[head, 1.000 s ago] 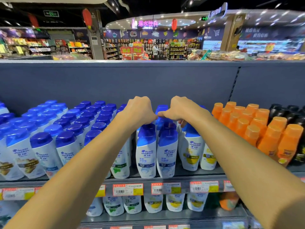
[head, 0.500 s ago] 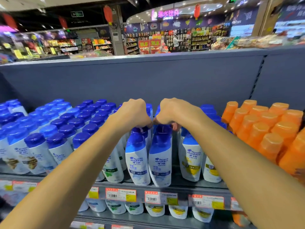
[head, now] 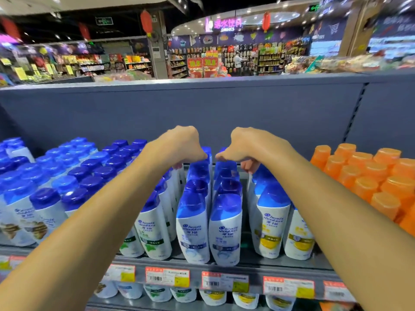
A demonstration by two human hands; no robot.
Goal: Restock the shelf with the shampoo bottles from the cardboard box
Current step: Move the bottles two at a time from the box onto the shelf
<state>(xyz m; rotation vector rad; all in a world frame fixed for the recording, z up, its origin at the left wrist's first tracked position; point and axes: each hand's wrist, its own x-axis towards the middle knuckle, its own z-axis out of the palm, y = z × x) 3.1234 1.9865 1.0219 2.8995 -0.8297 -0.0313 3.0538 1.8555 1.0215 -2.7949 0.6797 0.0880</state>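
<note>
Two middle rows of white shampoo bottles with blue caps (head: 193, 223) (head: 226, 230) stand on the grey shelf (head: 251, 264). Both my arms reach over them to the back of the rows. My left hand (head: 179, 147) is curled down over the cap of the rearmost bottle in the left row, thumb on the inner side, fingers on the outer side. My right hand (head: 247, 145) grips the rearmost bottle of the right row the same way. The gripped bottles are mostly hidden by my hands. The cardboard box is out of view.
Dense rows of blue-capped bottles (head: 67, 176) fill the shelf to the left, yellow-labelled ones (head: 270, 223) and orange bottles (head: 368, 176) to the right. A grey back panel (head: 202, 108) rises behind. Price tags (head: 167, 277) line the shelf edge, with more bottles (head: 157, 292) below.
The camera has come closer and tilted up. Both hands have moved slightly farther back over the two middle rows and a little apart, still curled on the rear bottles.
</note>
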